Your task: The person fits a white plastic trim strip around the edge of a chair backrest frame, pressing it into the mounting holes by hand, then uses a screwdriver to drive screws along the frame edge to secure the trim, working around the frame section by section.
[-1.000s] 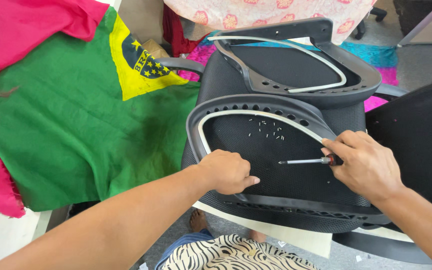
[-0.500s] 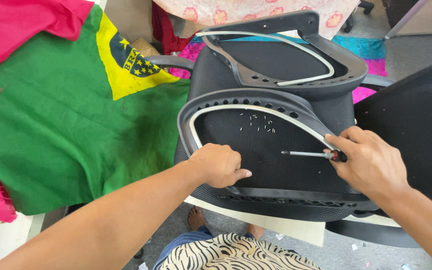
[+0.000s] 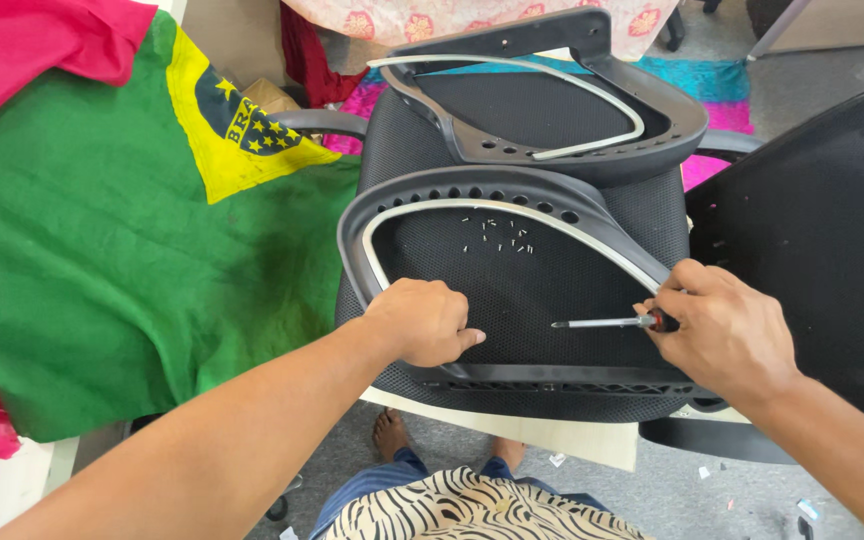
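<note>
The left hand (image 3: pixel 422 322) is fisted on the stiff, light chair frame (image 3: pixel 402 195); grip its rim, since the mesh gives. The right hand (image 3: pixel 727 330) clamps a slim screwdriver (image 3: pixel 602 322).

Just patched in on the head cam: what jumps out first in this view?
At centre, a black plastic chair-back frame lies on dark mesh, with the left hand closed on its lower edge and the right hand holding a screwdriver pointed left across the mesh. A scatter of small staples lies on the mesh above the tool. To the left spreads a big green cloth with a yellow and blue patch.
</note>
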